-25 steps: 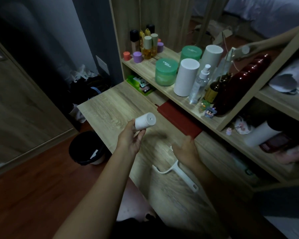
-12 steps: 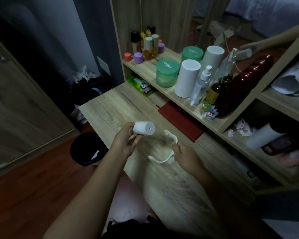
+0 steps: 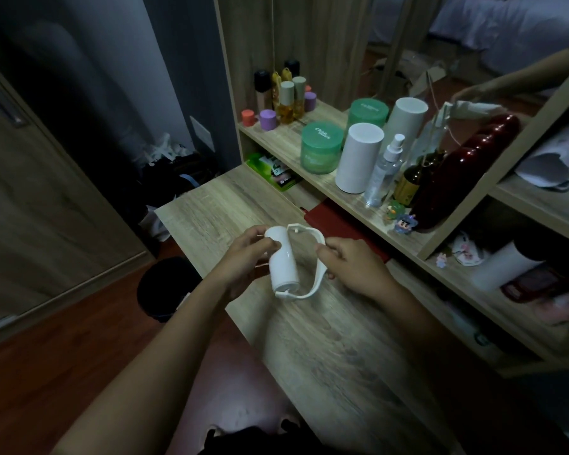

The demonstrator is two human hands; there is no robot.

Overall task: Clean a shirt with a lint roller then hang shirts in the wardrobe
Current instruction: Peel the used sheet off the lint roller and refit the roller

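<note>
Above the wooden desk [image 3: 326,349], my left hand [image 3: 243,257] grips a white lint roll [image 3: 283,257] by its upper end. My right hand [image 3: 352,267] holds the white lint roller frame [image 3: 316,257], a curved plastic bracket. The roll sits between the frame's two arms, its lower end at the bottom arm and its top near the upper arm. The frame's handle is hidden under my right hand. No shirt and no wardrobe interior show in the head view.
A shelf [image 3: 309,165] behind the desk carries green jars, white cylinders, a spray bottle and small bottles. A red notebook [image 3: 339,224] lies at the desk's back. A black bin [image 3: 165,287] stands on the floor left of the desk. A wooden door [image 3: 30,192] is at far left.
My right hand lifted the frame off the desk and brought it up to the roll. My left hand turned the roll upright and moved it between the frame's arms.
</note>
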